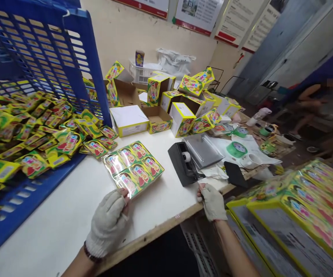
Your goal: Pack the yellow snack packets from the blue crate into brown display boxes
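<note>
My left hand, in a white knit glove with bare fingertips, pinches the near corner of a flat pack of small boxes. The pack lies on the white table in shiny clear film, its yellow-green boxes in rows with a cartoon print. My right hand, gloved the same way, is closed at the cutting end of a black tape dispenser. Its thumb and fingertips pinch what looks like the end of the clear tape, which hardly shows. A small tape roll sits in the dispenser.
A blue plastic crate full of loose small boxes lies tipped at left. Display cartons pile up behind. Clear plastic sheets and green tape lie right of the dispenser. Filled cartons stand at right; a person sits beyond.
</note>
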Tool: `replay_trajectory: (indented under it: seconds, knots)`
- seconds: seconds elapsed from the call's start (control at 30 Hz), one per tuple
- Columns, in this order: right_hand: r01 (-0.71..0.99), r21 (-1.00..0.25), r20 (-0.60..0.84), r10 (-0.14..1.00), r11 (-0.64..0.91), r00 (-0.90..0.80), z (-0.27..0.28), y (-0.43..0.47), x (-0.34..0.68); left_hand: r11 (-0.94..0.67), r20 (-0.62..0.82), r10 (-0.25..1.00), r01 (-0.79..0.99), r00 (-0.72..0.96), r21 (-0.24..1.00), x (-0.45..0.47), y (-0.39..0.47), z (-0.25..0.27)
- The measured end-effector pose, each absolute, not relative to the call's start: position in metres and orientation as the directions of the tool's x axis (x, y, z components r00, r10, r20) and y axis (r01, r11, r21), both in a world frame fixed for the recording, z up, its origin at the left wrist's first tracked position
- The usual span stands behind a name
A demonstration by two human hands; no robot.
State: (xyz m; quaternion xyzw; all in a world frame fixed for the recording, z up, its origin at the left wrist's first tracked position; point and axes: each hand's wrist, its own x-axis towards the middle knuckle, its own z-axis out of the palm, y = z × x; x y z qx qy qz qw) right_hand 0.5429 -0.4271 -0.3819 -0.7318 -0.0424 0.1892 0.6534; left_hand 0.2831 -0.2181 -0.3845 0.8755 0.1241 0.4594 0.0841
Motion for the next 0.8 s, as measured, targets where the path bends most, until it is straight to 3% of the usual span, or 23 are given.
replay_trajectory:
  seconds: [0.27, 0.53, 0.7, 0.8]
  knots:
    - [-0.216, -0.954, -0.276, 0.33, -0.209, 0.903, -0.377, -0.427, 0.533, -0.924, 0.773, 0.375, 0.142, 0.511, 0.355, 0.284, -0.225, -0.371]
    - [-0.274, -0.949, -0.296, 0.753, -0.159, 0.588, -0.357, -0.375, 0.437, -0.924, 0.783, 0.379, 0.16, 0.494, 0.347, 0.284, -0.228, -0.377]
    - [-0.177, -0.962, -0.27, 0.831, -0.209, 0.486, -0.356, -0.332, 0.408, -0.929, 0.81, 0.369, 0.193, 0.456, 0.315, 0.285, -0.226, -0.384]
    - [-0.129, -0.965, -0.262, 0.833, -0.228, 0.488, -0.36, -0.325, 0.407, -0.961, 0.798, 0.274, 0.182, 0.537, 0.208, 0.284, -0.227, -0.38]
